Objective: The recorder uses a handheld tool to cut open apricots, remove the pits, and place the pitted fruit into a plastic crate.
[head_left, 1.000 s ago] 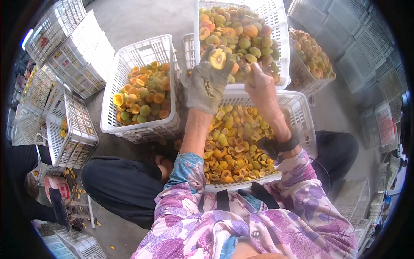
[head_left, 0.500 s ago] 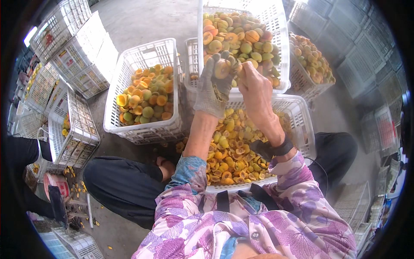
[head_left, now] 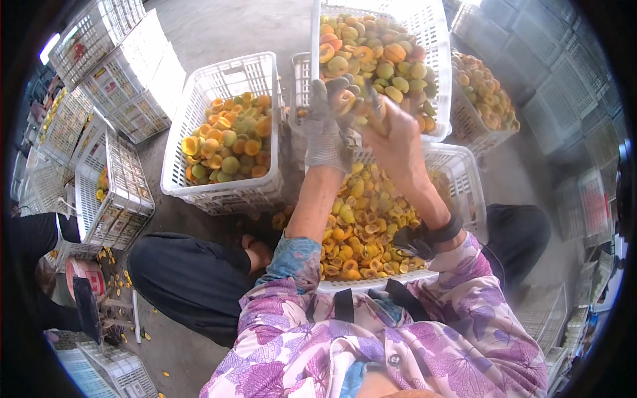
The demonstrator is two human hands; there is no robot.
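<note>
My left hand (head_left: pixel 326 142), in a grey knitted glove, is closed around an apricot (head_left: pixel 344 101). Close beside it on the right is my bare right hand (head_left: pixel 402 147), its fingers curled and partly blurred. A thin dark shape shows at those fingertips, too smeared to name. Both hands are over the near edge of a raised white crate (head_left: pixel 445 66) filled with green and orange apricots (head_left: pixel 400 63). Below my forearms, between my legs, sits another white crate (head_left: pixel 474 182) heaped with cut apricot halves (head_left: pixel 365 235), many of them hollow or flattened.
To the left stands a white crate (head_left: pixel 219 188) of orange halves, with stacked crates (head_left: pixel 126 73) beyond. At the right is a heaped crate (head_left: pixel 494 136). Another person's dark-clothed leg (head_left: pixel 46 229) shows at far left, near a pink bucket (head_left: pixel 85 275) and fallen fruit pieces.
My right hand has turned and shifted slightly down, away from the left hand's fingers. The apricot remains in my left hand. The whole view has shifted a little.
</note>
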